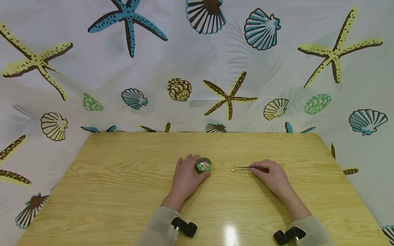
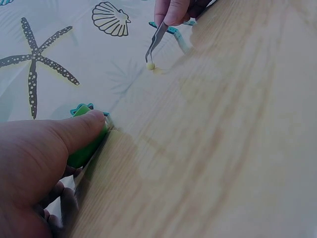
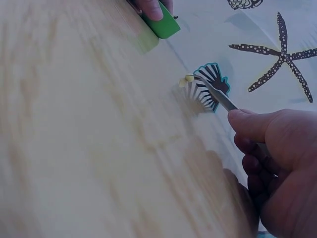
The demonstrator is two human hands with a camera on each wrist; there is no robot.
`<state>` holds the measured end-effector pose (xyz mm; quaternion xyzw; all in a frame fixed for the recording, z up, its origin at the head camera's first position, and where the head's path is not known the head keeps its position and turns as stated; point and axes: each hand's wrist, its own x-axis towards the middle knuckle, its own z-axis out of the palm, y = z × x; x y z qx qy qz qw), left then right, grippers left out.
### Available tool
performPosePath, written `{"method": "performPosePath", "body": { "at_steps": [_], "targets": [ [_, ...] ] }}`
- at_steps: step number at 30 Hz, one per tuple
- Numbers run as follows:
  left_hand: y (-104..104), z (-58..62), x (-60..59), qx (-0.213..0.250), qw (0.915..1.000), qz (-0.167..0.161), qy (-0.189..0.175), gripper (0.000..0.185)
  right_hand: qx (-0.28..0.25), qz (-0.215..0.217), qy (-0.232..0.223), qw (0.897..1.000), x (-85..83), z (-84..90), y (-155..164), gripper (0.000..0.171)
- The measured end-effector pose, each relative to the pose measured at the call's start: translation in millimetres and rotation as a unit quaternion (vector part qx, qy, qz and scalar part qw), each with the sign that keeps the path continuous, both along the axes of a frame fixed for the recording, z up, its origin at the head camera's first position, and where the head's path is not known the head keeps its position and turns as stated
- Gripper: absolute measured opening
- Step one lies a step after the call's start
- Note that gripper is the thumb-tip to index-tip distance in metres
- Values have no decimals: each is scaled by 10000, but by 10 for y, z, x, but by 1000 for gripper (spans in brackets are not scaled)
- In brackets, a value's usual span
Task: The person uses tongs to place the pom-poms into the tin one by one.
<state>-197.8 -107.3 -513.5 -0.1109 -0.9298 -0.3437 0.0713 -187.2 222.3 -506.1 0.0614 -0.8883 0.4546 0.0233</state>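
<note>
My left hand (image 1: 186,177) grips a small round green container (image 3: 166,26) from its left side, thumb along the near wall. Inside lie several tiny beads (image 1: 204,166) in pink, yellow and blue. To the right, my right hand (image 1: 274,177) pinches a pair of metal tweezers (image 1: 244,167) between thumb and fingers, tips pointing left toward the container. A small yellow bead (image 2: 150,66) sits at the tweezer tips, close over the tabletop. In the right wrist view that bead (image 3: 189,78) shows at the very end of the tweezers.
Both hands work on a light wooden table (image 1: 123,191). Behind and beside it hangs a white cloth (image 1: 203,65) printed with starfish and shells. A black camera mount sits at each cuff.
</note>
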Motion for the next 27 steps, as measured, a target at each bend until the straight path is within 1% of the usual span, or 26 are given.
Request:
{"method": "performPosePath", "body": {
  "at_steps": [9,18,27],
  "targets": [
    [-2,-8,-7,-9,10000,-6,-13,67,48,-24,-10,10000,-9,-3,-14,13],
    [-2,22,6,-13,10000,-8,-39,66,60,-20,-25,10000,-8,-6,-14,14],
    [-7,-2,-3,-7,10000,-21,-29,67,-5,-92,-17,10000,-4,-3,-17,14]
  ]
}}
